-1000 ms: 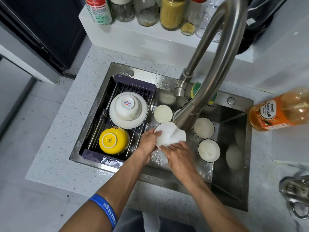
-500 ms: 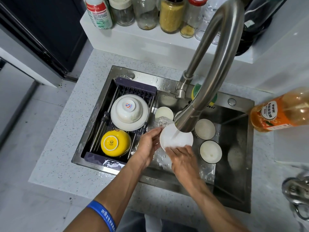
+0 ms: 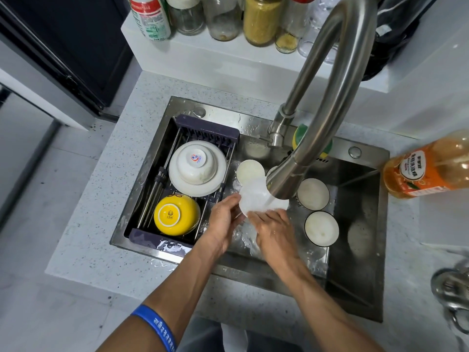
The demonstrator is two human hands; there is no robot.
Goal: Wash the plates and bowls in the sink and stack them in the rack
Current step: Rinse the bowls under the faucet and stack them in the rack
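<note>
Two hands hold one small white dish point(image 3: 256, 199) under the tap point(image 3: 281, 184), and that tap is our landmark. Our left hand point(image 3: 223, 219) curls its fingers on the dish's left edge. Our right hand point(image 3: 274, 229) lies on the near edge, fingers bent over the rim. Water runs on the dish, which looks blurry.

What could go wrong? The dish is wet and slippy — we think it could slide out and knock the bowls below. Water could also splash out onto the counter point(image 3: 106, 199).

Three more small white bowls sit in the sink point(image 3: 360, 288): one point(image 3: 250, 171) just left of the tap's head, two point(image 3: 313, 194) point(image 3: 321, 228) to its right. Left of the tap is the rack point(image 3: 210, 128), with a white bowl point(image 3: 195, 163) upside down on a white plate point(image 3: 220, 179) and a yellow bowl point(image 3: 176, 214) — also upside down. Behind the tap sits a sponge point(image 3: 300, 133), and jars point(image 3: 261, 19) stand on a white shelf. Right of the tap lies an orange bottle point(image 3: 426, 166). The counter is pale and speckled.
</note>
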